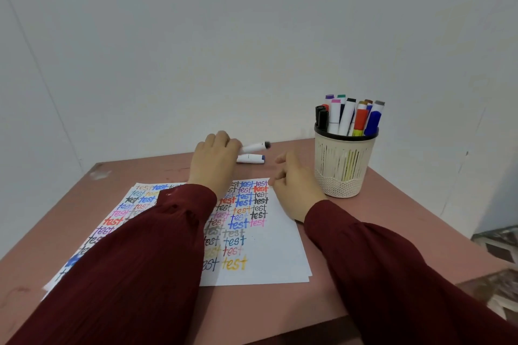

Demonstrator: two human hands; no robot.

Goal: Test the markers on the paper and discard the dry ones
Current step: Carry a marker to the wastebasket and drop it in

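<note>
Head view: the left hand (pixel 214 161) is curled round the white barrel of a grey-tipped marker (pixel 256 146), which sticks out to the right. Whether it touches the table (pixel 392 232) cannot be told. A blue-capped marker (pixel 251 159) is laid flat just beside it, past the far edge of the paper (pixel 269 258). The right hand (pixel 294 186) is loosely curled with nothing gripped. It is held over the paper's far right corner, between the two markers and the mesh pen cup (pixel 342 171), which is filled with upright markers. The paper is covered with coloured "test" words and blank at lower right. Bare table is seen from the paper to the right and near edges.
</note>
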